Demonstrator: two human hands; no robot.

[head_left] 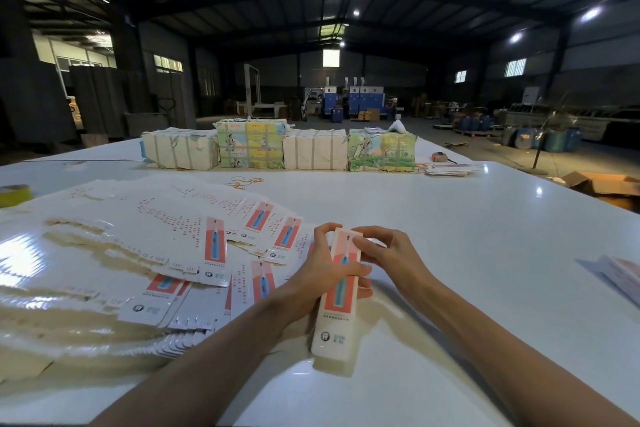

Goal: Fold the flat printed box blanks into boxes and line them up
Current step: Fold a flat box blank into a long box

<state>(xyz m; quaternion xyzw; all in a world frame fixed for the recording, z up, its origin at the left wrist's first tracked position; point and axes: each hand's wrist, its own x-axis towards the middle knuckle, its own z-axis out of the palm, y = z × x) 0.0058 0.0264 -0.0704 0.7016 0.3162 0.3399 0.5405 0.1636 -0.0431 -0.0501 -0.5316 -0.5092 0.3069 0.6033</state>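
Forearms reach in over the white bench. The left hand wraps round the middle of the box, steadying it with its near end apparently resting on the bench. The right hand pinches the far end with curled fingers, probably to tuck the flap. Flat blanks lie fanned to the left, within reach.
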